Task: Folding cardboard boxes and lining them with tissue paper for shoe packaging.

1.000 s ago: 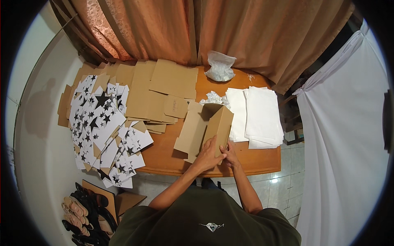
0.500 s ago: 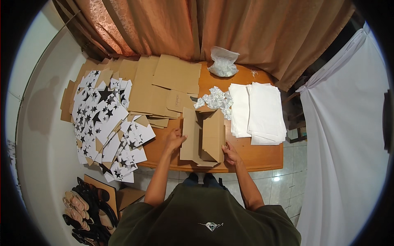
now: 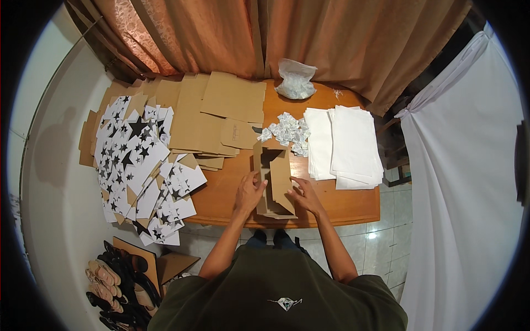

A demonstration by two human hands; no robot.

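Observation:
A brown cardboard box [image 3: 282, 182], partly folded up, stands at the front middle of the table with its sides raised and its inside showing. My left hand [image 3: 251, 193] grips its left wall, thumb toward the box and fingers along the outside. On the opposite side my right hand [image 3: 306, 197] holds the right wall, its fingertips and thumb at the edge. Just beyond the box lies a loose heap of small clear-and-white packets [image 3: 288, 129].
Flat cardboard blanks [image 3: 190, 121] and star-printed white sheets [image 3: 146, 160] cover the table's left. White paper stacks [image 3: 356, 146] lie at the right, and a plastic bag [image 3: 296, 80] of packets stands at the back. Shoes [image 3: 118, 281] sit on the floor at lower left.
The box's left side has swung from spread outward to upright, and the box looks narrower. My left hand has moved right against it; my right hand has shifted up and slightly left.

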